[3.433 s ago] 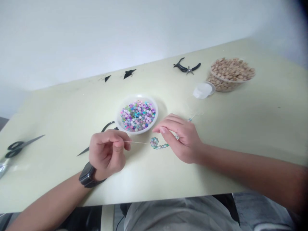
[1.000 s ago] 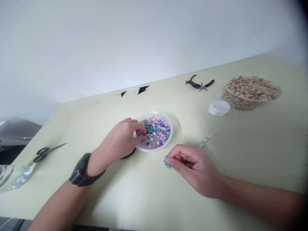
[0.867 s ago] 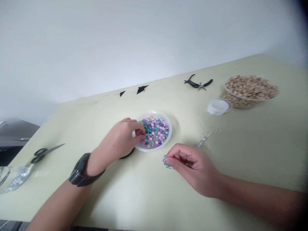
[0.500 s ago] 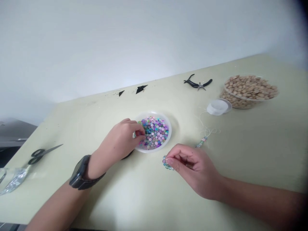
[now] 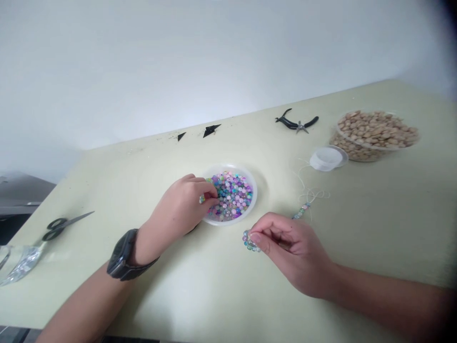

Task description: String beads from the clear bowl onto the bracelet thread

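Note:
Over the left side of a round white bowl (image 5: pixel 254 197) is my left hand (image 5: pixel 183 205), its thumb and index finger curled into the beads (image 5: pixel 233 194). Whatever is between those fingertips is too small to make out. The beads are purple, pink, blue, green and clear. In front of the bowl, my right hand (image 5: pixel 298 257) pinches a beaded strand (image 5: pixel 251 242) between thumb and forefinger, with part of it hidden behind the hand. More threaded beads (image 5: pixel 302 210) show beyond the knuckles, where loose clear cord (image 5: pixel 314 194) trails toward a white spool (image 5: pixel 325 158).
A clear tub (image 5: pixel 376 136) of tan nut-like pieces stands at the back right. Black-handled pliers (image 5: pixel 294 125) lie near the wall, and black scraps (image 5: pixel 211 129) lie left of them. Scissors (image 5: pixel 66 225) and clear plastic packaging (image 5: pixel 23 264) are on the table's left.
The camera view has shifted slightly. My left thumb and index finger have moved slightly among the beads; my right hand keeps its pinch on the beaded strand.

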A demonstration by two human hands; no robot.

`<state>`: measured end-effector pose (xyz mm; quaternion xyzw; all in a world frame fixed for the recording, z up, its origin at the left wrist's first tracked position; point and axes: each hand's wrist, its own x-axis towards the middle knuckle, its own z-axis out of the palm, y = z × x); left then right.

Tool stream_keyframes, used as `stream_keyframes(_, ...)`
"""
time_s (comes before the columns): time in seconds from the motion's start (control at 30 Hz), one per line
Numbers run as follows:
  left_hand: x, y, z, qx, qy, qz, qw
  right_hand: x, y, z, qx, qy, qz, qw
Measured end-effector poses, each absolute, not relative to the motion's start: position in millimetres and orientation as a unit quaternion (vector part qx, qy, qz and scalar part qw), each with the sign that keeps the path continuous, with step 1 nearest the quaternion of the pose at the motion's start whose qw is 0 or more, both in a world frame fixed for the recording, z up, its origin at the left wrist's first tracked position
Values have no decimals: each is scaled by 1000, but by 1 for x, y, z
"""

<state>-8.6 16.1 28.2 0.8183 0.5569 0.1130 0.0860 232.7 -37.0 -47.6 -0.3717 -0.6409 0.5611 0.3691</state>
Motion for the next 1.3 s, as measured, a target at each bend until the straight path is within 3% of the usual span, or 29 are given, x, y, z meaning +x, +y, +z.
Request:
stream_keyframes(0.37, -10, 20, 34, 809, 558, 99, 153, 233, -38, -49, -367, -650, 556, 367)
stream_keyframes(0.63, -28, 24, 36, 876, 450, 79, 156, 234, -37, -49, -349, -678, 527, 375)
stream_keyframes(0.93, -27, 17, 44, 884, 391, -2, 256, 231, -37, -49, -339, -708, 488, 381)
stream_keyframes(1.3, -32, 17, 40, 880, 436, 14, 188, 232, -38, -50, -324, -706, 499, 385)
